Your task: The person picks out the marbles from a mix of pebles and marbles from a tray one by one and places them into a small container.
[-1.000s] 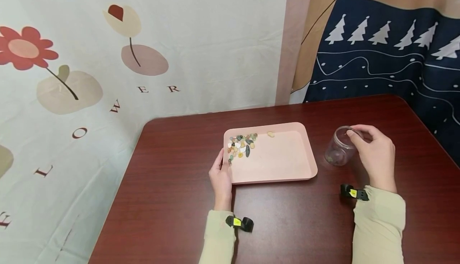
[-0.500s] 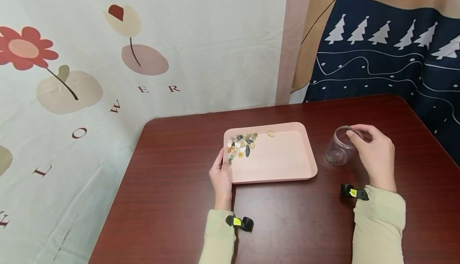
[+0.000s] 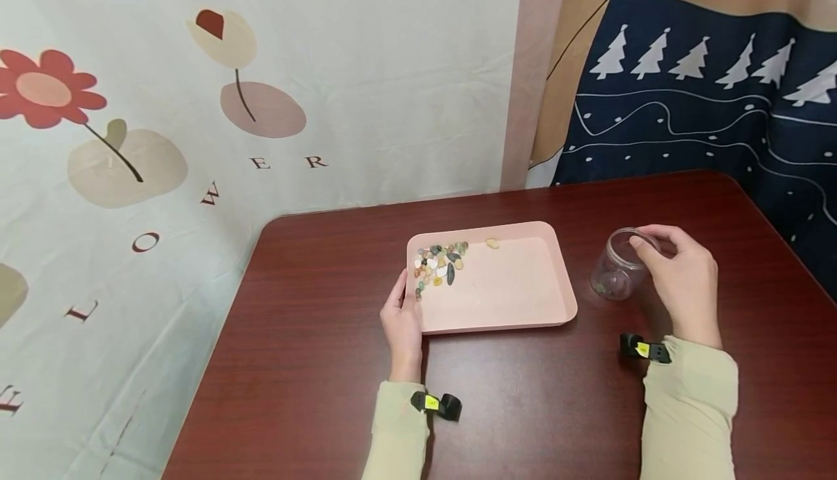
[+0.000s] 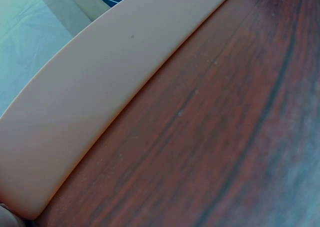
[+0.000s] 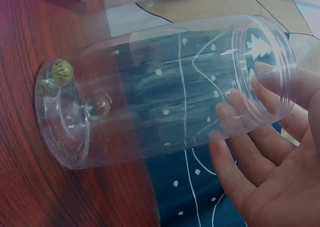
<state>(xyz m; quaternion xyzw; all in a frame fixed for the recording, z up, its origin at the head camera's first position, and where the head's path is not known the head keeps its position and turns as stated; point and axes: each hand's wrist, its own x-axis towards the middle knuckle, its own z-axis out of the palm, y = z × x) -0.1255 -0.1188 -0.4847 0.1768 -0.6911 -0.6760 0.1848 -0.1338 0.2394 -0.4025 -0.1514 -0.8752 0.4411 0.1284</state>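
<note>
My left hand [image 3: 402,324] grips the left edge of a pink rectangular tray [image 3: 506,291]. Several small pebbles [image 3: 450,274], white, dark, green and amber, are bunched in the tray's left part; one pale pebble [image 3: 492,244] lies apart near its far side. The left wrist view shows the tray's outer wall [image 4: 115,72] close over the wood. To the right of the tray, my right hand [image 3: 685,277] pinches the rim of a clear lidless jar [image 3: 609,266], thumb at its mouth and fingers along the outside. Inside, at the jar's base, sits a round green striped marble [image 5: 62,73].
Everything rests on a dark red-brown table [image 3: 314,335] with rounded far corners. Behind it hang a pale flower-printed cloth [image 3: 392,88] and a navy cloth with white trees [image 3: 686,113]. Each wrist wears a black strap [image 3: 438,405].
</note>
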